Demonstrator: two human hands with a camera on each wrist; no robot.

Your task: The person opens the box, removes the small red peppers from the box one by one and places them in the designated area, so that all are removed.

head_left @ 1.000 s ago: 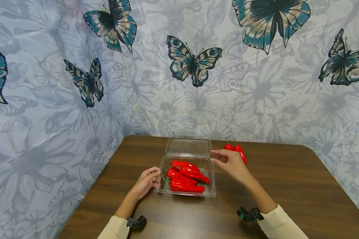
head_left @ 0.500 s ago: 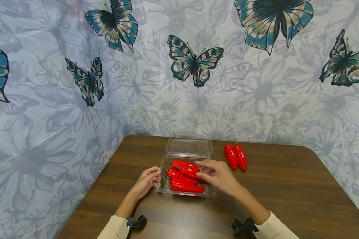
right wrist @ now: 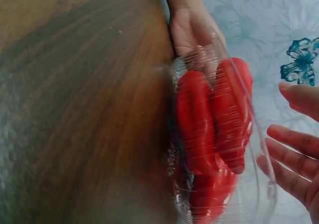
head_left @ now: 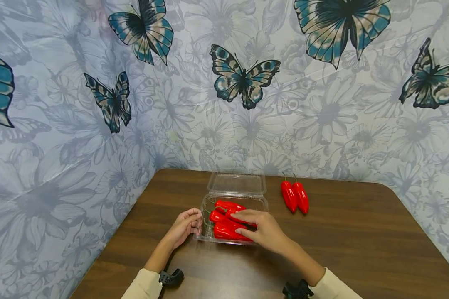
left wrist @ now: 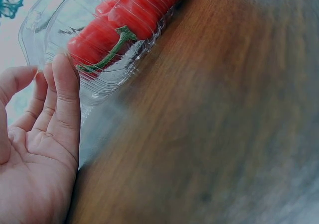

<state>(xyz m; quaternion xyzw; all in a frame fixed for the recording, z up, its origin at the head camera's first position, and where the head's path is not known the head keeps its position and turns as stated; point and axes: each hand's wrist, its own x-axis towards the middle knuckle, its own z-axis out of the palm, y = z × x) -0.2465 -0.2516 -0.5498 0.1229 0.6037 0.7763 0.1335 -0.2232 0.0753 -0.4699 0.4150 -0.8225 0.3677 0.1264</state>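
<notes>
A clear plastic clamshell container (head_left: 232, 240) lies on the table with its lid (head_left: 236, 182) folded back. Several red peppers (head_left: 224, 232) with green stems lie in its base. My left hand (head_left: 182, 228) is at the container's left side, thumb and fingertips pinching its rim; the left wrist view has the same left hand (left wrist: 42, 119) beside a pepper (left wrist: 94, 42) seen through the ribbed wall. Over the container's right half is my right hand (head_left: 265, 230), thumb and fingers spread above the peppers. In the right wrist view the right hand (right wrist: 296, 154) holds nothing.
Two more red peppers (head_left: 294, 196) lie side by side on the brown wooden table (head_left: 344, 232), right of the container. Behind the table stands a wall with butterfly-patterned covering (head_left: 321, 137). Each wrist wears a black device (head_left: 171, 278).
My right hand has moved left and nearer, from beside the two loose peppers to over the container, uncovering them. The left hand has stayed at the container's side.
</notes>
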